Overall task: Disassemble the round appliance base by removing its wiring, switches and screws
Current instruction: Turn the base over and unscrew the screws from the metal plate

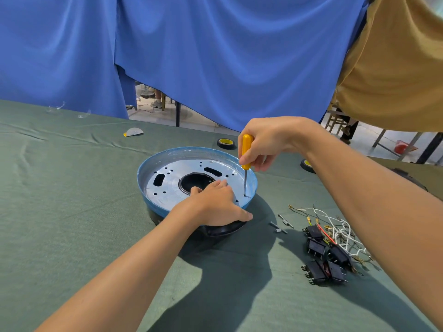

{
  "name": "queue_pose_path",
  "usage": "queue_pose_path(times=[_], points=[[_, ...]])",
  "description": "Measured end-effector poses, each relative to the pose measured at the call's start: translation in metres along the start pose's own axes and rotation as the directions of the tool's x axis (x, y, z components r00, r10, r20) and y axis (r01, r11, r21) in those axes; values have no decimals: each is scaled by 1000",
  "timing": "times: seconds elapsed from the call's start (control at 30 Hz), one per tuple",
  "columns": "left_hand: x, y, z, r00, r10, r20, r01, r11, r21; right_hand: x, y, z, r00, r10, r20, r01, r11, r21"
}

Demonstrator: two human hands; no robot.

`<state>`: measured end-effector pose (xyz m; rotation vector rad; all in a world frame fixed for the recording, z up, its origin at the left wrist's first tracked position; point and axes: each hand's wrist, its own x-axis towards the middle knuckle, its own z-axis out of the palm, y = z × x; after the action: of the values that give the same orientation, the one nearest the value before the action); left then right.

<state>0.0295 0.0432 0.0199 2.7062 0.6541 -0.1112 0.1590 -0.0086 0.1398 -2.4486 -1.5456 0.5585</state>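
Seen from the head camera, the round appliance base [167, 188] sits on the green cloth [72, 212] straight ahead; it is a stiff shell of metal plate and plastic, probably light enough to turn under torque, so it is best steadied at the rim; the left hand [215, 204] rests flat on it, fingers straight on the plate, thumb outside the near rim. The right hand [266, 142] grips the yellow screwdriver [247, 149] upright, its tip on the plate by the right rim, just beside the left hand, presumably on a screw; the removed switches [326, 255] and wiring [335, 226] lie well apart to the right
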Motion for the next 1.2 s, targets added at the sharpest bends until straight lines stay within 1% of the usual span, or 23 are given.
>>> queue_pose_path(times=[0.03, 0.1, 0.17, 0.27, 0.33, 0.4, 0.47, 0.63, 0.77, 0.9, 1.07, 1.13, 1.2], points=[[0, 0, 0, 1000, 2, -3, -2, 1000, 0, -2, 0, -3, 1000, 2, 23, -1, 1000, -30], [1, -1, 0, 1000, 4, -7, -4, 1000, -6, -5, 2, -7, 999, 21, 46, -14, 986, -163], [2, -2, 1, 1000, 7, -9, -7, 1000, -8, -9, 4, -7, 999, 44, 27, -35, 965, -261], [3, -2, 1, 1000, 12, -12, -13, 1000, -6, -12, 6, -6, 997, 35, 72, -16, 969, -247], [3, -2, 1, 1000, 8, -9, -9, 1000, -8, -14, 4, -7, 993, 73, 97, -45, 962, -269], [3, -1, 1, 1000, 6, -7, -6, 1000, -11, -11, 1, -8, 987, 147, 68, -108, 911, -399], [3, -1, 0, 1000, 5, -12, -5, 1000, -11, -8, -1, -6, 986, 167, 16, -140, 870, -472], [3, -1, 0, 1000, 1, -7, -1, 1000, -1, -6, -4, -1, 996, 69, -55, -87, 864, -495], [4, -1, 1, 1000, -2, -16, 2, 1000, 2, -10, -2, -3, 996, 20, -86, -55, 902, -428], [4, -2, 2, 1000, -2, -24, 2, 1000, -3, -13, 0, -8, 998, -10, -57, -14, 915, -403], [5, -2, 3, 999, -2, -36, 2, 1000, -9, -16, 0, -2, 997, -70, 30, 76, 937, -341], [5, -2, 2, 999, 2, -34, -2, 1000, -4, -15, 1, 0, 999, -50, 13, 51, 926, -374], [5, -3, 2, 1000, 2, -29, -2, 1000, -5, -14, 1, 1, 999, -8, -43, -12, 896, -445]])
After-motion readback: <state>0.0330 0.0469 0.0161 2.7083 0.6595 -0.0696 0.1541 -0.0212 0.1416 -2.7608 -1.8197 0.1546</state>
